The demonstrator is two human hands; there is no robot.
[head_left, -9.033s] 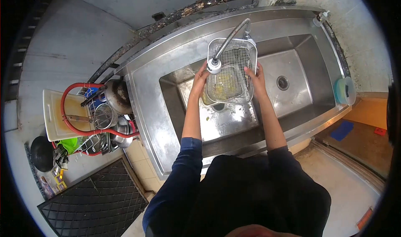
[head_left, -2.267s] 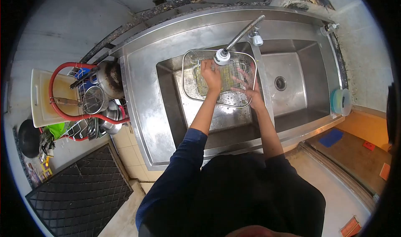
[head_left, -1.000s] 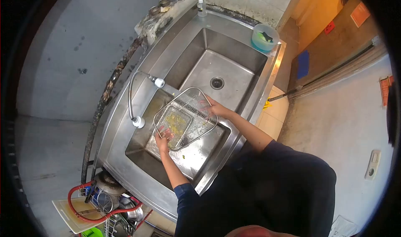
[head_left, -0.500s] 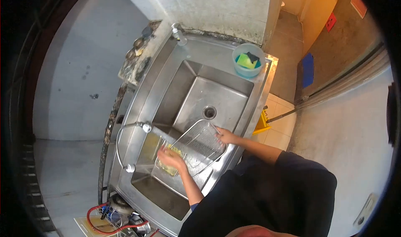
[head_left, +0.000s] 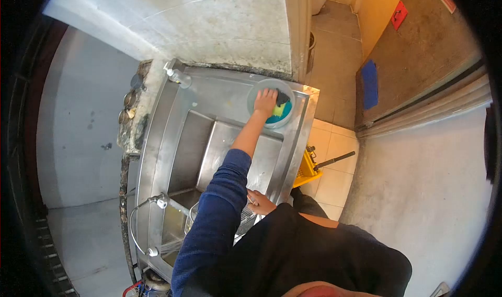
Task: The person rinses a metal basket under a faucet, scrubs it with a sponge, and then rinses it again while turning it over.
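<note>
Over the round plastic bowl at the sink's back right corner is my left hand, its fingers stretched out beside a green-yellow sponge and a dark scouring cloth. Bluish liquid shows in the bowl. Whether the fingertips touch the sponge is not clear. My right hand is closed on the edge of the wire mesh basket low in the sink, mostly hidden by my left sleeve and dark top.
Around these is the steel sink. A flexible tap stands at its left side, and a pump bottle at the back left corner. A yellow bucket is on the floor to the right.
My left hand has moved from the wire basket up and right to the bowl. My right hand still grips the basket, now nearer my body. The view has shifted.
</note>
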